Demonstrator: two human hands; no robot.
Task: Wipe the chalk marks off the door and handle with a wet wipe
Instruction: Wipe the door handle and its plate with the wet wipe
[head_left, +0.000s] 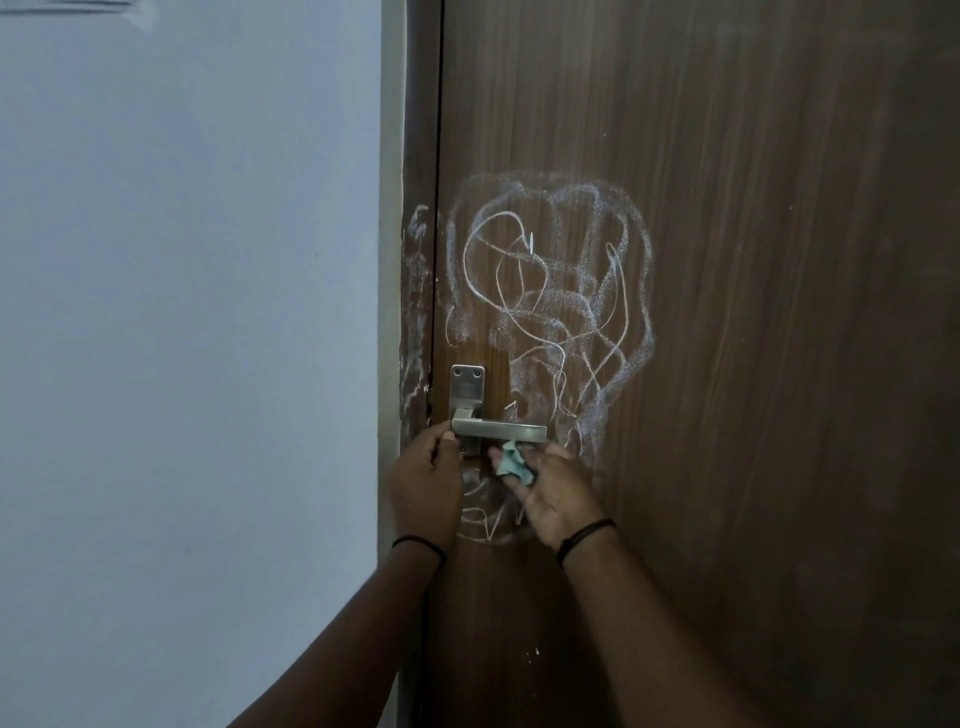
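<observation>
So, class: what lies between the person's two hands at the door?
In the head view, between the left hand and the right hand is the lower backplate of the handle, the crumpled wet wipe, and chalk-marked door.

A plain pale blue-grey wall (187, 322) fills the area left of the brown wooden door frame (418, 130). Its surface is smooth and matt, with a faint raised moulding line at the upper left corner. A narrow lighter strip (390, 208) runs vertically where the wall meets the frame. Lighting is dim and even throughout; its source is out of view.
</observation>
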